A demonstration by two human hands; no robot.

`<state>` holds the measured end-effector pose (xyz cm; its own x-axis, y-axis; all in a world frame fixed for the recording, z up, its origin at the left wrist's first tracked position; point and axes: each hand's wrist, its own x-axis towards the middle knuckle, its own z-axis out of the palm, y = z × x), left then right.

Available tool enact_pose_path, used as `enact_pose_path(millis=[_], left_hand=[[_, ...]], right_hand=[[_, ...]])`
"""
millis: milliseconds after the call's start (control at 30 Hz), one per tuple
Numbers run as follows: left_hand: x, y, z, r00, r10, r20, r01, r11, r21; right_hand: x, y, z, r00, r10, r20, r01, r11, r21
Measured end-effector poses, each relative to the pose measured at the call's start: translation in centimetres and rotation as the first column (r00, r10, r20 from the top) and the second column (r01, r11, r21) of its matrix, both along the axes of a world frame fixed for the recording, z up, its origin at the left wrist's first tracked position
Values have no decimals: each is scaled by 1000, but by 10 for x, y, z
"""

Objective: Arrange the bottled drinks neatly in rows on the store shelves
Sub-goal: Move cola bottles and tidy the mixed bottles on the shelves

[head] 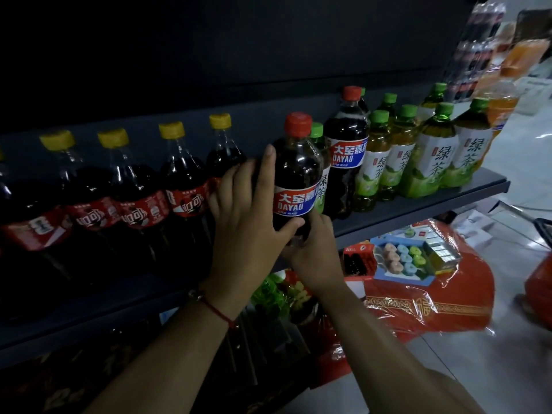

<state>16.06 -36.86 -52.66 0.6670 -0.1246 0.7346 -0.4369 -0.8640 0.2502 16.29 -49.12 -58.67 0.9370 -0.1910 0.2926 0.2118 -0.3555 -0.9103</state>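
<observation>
Both hands grip red-capped DAYAO bottle (297, 177) on shelf (418, 207) — left hand (248, 222) wrapping its side, right hand (313, 252) curled under base — yellow-capped colas (185, 174) left of it.

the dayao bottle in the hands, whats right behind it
Behind the held Dayao bottle a green-capped tea bottle shows, only its cap and a label strip. The rest is covered.

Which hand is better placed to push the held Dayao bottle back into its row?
The left hand: it wraps the Dayao bottle at its label. The right hand only grips the base from below.
</observation>
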Motion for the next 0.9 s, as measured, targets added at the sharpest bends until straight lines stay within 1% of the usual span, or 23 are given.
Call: enact_pose_path(millis=[133, 200, 267, 367, 467, 567, 633, 700, 767, 833, 900], left_hand=[[13, -3, -3, 998, 63, 18, -64, 996, 62], [19, -4, -5, 997, 80, 20, -81, 990, 118], [24, -3, -7, 996, 90, 9, -90, 985, 147], [31, -4, -8, 994, 106, 22, -108, 979, 170], [34, -3, -5, 990, 134, 34, -138, 967, 213], [35, 1, -3, 985, 169, 39, -173, 948, 267], [36, 3, 3, 985, 163, 56, -172, 939, 297], [38, 4, 12, 987, 138, 82, -157, 936, 316], [41, 4, 22, 988, 125, 95, -149, 930, 335], [45, 5, 29, 986, 133, 96, -159, 914, 372], [48, 5, 32, 988, 130, 89, -155, 899, 409]], right_hand=[[7, 4, -5, 998, -31, 46, 30, 1000, 8], [11, 5, -7, 997, -46, 61, 45, 999, 16], [16, 7, -10, 995, -57, 82, 58, 998, -7], [21, 11, -12, 996, -81, 49, 84, 994, -63], [19, 13, -9, 999, -53, 4, 53, 995, -85], [5, 2, 9, 997, -52, 50, 58, 990, -126], [1, -14, 37, 989, -74, 132, 101, 973, -207], [7, -31, 72, 970, -99, 221, 170, 929, -330], [23, -41, 108, 967, -76, 242, 183, 869, -460], [42, -42, 135, 988, -14, 152, 104, 792, -602], [59, -42, 153, 1000, 2, 6, 3, 676, -737]])
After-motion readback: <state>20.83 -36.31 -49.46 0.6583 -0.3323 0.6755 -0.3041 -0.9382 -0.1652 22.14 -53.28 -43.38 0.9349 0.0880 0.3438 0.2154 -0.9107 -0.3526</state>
